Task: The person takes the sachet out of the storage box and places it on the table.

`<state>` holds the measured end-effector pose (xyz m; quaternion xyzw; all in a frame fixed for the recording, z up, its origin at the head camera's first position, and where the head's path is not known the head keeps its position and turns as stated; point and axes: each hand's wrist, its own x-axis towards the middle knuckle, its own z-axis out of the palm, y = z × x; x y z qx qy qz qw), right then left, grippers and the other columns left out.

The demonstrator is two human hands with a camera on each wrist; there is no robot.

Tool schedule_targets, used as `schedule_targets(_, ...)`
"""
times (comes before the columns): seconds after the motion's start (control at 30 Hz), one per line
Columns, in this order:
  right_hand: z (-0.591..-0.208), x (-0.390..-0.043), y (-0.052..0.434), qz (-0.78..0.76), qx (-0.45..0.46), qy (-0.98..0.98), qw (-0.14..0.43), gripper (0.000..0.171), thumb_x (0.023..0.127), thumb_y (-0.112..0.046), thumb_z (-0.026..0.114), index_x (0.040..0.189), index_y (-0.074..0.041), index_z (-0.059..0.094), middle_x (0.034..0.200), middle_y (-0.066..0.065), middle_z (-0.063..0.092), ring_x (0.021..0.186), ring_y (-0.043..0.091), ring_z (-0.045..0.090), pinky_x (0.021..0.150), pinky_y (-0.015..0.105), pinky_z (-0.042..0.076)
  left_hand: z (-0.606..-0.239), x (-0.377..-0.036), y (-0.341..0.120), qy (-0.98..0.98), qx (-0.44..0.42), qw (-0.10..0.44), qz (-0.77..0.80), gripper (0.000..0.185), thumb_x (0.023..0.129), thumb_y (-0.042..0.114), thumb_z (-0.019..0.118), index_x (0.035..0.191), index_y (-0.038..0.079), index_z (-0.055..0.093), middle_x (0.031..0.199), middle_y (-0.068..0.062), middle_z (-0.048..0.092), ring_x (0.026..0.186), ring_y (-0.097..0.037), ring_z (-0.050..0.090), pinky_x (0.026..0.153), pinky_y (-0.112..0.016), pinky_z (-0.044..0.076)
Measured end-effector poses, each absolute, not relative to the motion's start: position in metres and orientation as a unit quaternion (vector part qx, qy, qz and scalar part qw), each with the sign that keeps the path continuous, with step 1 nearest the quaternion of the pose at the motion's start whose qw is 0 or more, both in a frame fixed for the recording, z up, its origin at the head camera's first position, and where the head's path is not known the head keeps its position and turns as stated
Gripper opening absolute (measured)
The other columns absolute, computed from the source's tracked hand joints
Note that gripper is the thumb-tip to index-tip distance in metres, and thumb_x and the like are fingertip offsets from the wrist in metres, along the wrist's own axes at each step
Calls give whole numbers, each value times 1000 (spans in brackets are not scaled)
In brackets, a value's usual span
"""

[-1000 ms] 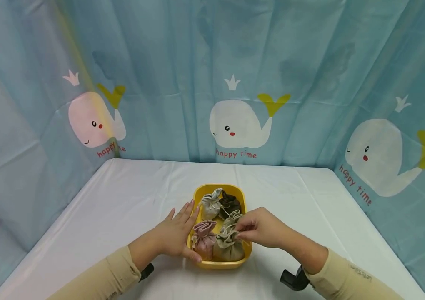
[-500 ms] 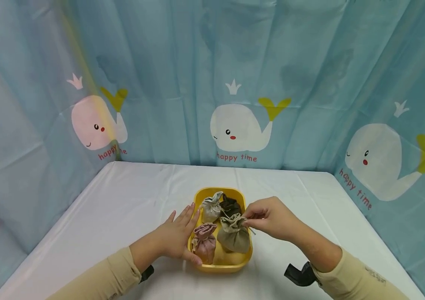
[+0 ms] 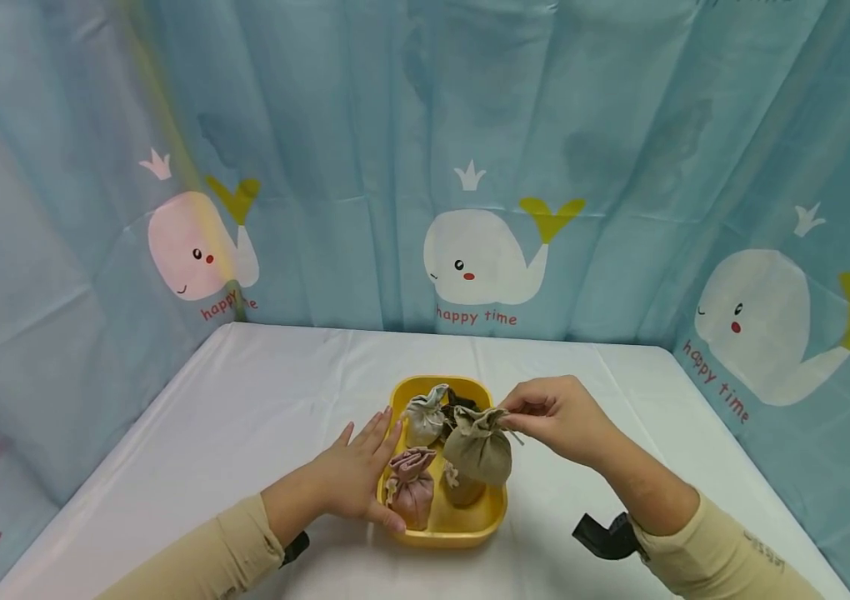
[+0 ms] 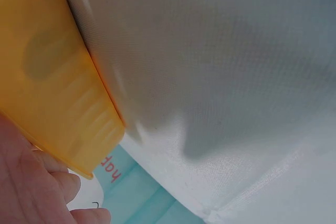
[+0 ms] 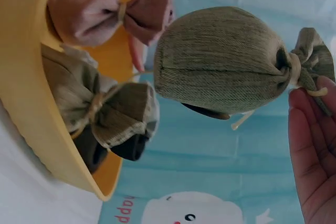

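Note:
My right hand (image 3: 563,419) pinches the gathered neck of an olive-green drawstring pouch (image 3: 481,454), held up over the right side of a yellow plastic basket (image 3: 449,539). In the right wrist view the pouch (image 5: 220,59) hangs full and round, its cord tied at the neck. My left hand (image 3: 353,468) lies along the basket's left rim with its fingers straight. Inside the basket stand a pink pouch (image 3: 412,502) at front left, a pale grey pouch (image 3: 422,423) at back left and a brown pouch (image 3: 462,490), partly hidden behind the raised one. A dark pouch (image 3: 459,400) shows at the back right.
A white cloth (image 3: 282,392) covers the table under the basket. Light blue curtains (image 3: 350,250) with printed whales stand behind and at both sides. Each wrist carries a black strap, the right strap (image 3: 607,537) showing below the forearm.
My right hand has lifted the olive-green pouch up and slightly to the right, which uncovers the brown pouch under it. My left hand stays at the basket's left rim.

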<state>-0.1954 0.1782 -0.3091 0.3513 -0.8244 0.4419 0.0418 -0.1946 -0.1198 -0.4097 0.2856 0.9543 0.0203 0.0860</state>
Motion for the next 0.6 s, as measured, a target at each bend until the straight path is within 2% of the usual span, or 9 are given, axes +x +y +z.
schedule_targets(0.23,-301,-204,187,456,351,-813,91,7,78,-4,70,79,-12,70,69,-2,63,58,10,56,52,25,49,-410,-195,-120,953,288,88,19,129,55,89,43,147,6,6,152,-17,-6,139,-30,-1,105,-58,11)
schedule_targets(0.37,-296,-206,193,452,344,-815,112,2,79,-6,70,79,-7,70,69,0,63,55,11,54,49,24,46,-412,-195,-120,954,287,88,16,130,55,90,42,147,7,6,152,-17,-7,139,-30,-1,105,-58,11)
schedule_targets(0.6,-288,-210,202,449,306,-827,142,4,80,-6,69,81,-2,69,71,2,64,56,11,53,50,22,45,-411,-196,-120,955,283,91,16,130,54,90,41,148,7,5,152,-16,-8,139,-29,-4,106,-57,10)
